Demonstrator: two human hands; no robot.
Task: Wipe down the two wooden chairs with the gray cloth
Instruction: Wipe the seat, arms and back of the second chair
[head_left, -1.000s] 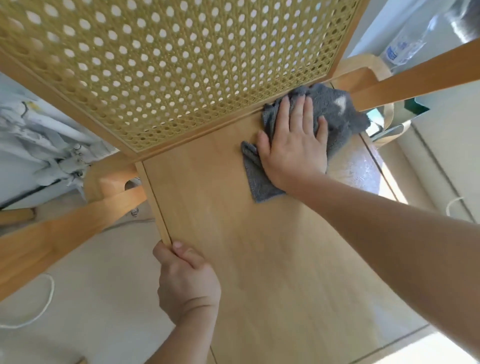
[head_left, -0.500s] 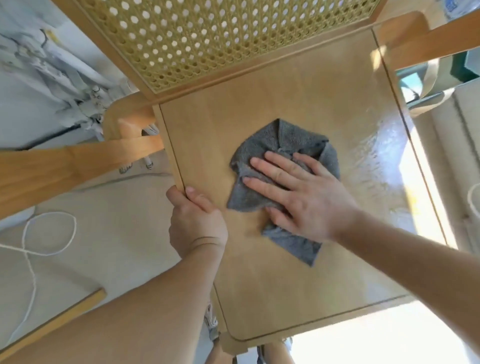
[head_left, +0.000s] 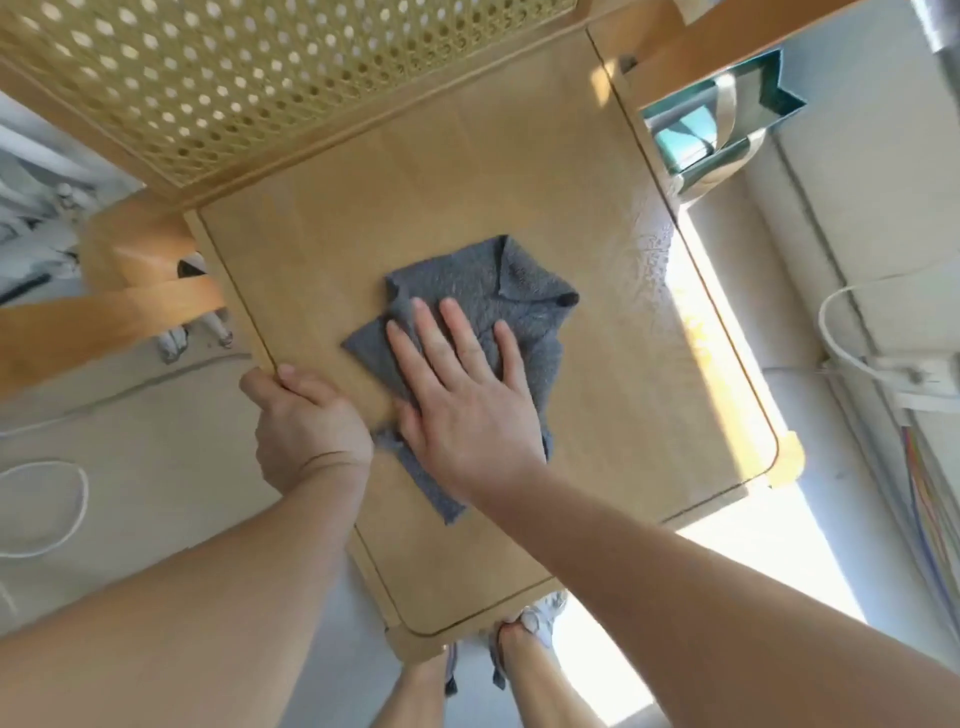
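- Gray cloth lies crumpled near the middle of the wooden chair seat, pinned flat under the right hand, whose fingers are spread wide and pressed down on the fabric.
- The left hand is closed around the seat's left edge, thumb on top and fingers curled under, bracing the chair.
- The step in hand looks like the wiping of the seat panel; a wet sheen along the right side of the seat suggests that strip is already covered, while the front and left parts look dry.
- The next move calls for sliding the cloth with steady downward pressure toward the front edge and the left rim, where the bracing hand sits in the path and would need to shift.
- The cane backrest, with its perforated weave, rises at the top; both armrests flank the seat and appear not yet wiped, though glare makes that hard to judge.
- Only one chair is clearly in view; the second cannot be made out.
- Around it: a teal bag beside the right armrest, a white cable looped on the floor at left, and another cord at right, none touching the seat.
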